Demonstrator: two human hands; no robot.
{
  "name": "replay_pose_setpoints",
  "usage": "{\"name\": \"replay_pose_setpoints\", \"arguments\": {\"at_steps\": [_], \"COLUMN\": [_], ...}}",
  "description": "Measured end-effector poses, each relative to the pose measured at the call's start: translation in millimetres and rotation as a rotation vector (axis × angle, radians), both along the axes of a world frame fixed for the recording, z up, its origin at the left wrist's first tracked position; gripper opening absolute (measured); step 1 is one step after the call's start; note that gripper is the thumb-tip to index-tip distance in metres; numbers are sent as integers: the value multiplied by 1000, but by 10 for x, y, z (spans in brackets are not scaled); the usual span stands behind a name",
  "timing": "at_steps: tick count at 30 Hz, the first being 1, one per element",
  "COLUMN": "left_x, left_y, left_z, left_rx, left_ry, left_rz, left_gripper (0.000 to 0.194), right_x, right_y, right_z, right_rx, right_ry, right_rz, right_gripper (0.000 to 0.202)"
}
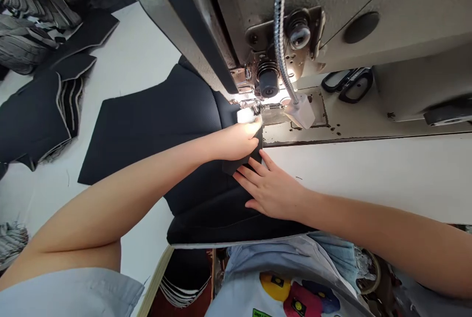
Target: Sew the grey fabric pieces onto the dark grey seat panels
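A large black padded fabric piece (147, 125) lies on the white table under the sewing machine's needle area (254, 108). My left hand (239, 141) is at the fabric's right edge, just in front of the presser foot, its fingertips closed on the edge of the fabric beside a bright white spot. Just below it, my right hand (271, 187) lies with fingers spread on the black fabric, fingertips touching a small dark flap (236, 164). Nothing is held in the right hand. The needle tip cannot be made out in the glare.
Black-handled scissors (348, 83) rest on the machine bed. A white lamp head (300, 110) hangs on a metal flexible neck. Stacked black pieces (33, 115) and grey bundles (29, 37) lie at the left. More pieces sit below the table edge.
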State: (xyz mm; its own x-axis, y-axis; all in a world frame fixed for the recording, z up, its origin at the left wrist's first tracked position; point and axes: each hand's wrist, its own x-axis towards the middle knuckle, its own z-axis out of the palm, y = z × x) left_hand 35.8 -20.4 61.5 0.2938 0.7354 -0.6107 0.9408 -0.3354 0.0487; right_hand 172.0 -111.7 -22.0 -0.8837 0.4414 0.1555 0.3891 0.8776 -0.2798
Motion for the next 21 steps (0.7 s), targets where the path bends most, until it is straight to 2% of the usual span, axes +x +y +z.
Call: {"name": "replay_pose_setpoints", "arguments": {"at_steps": [3,6,10,14,17,21], "left_x": [39,64,53,-39,-96,-54], "left_y": [-14,-75,-150,-228,-280,-277], "left_z": [-9,-6,-9,-33,-73,-118], "left_rx": [34,46,78,117,142,197], "left_ry": [116,194,196,78,31,118], "left_rz": [-90,-140,-123,-94,-69,-101], "left_gripper": [65,69,67,58,51,55], "right_x": [-91,-56,71,135,142,194], "right_y": [28,34,-1,-36,-58,-33], "right_z": [8,16,27,55,73,105], "right_rx": [5,-4,-33,-80,-115,-159], "right_ry": [2,38,91,107,93,57], "right_rz": [-61,-64,21,147,140,114], "right_gripper": [65,71,75,62,61,63]}}
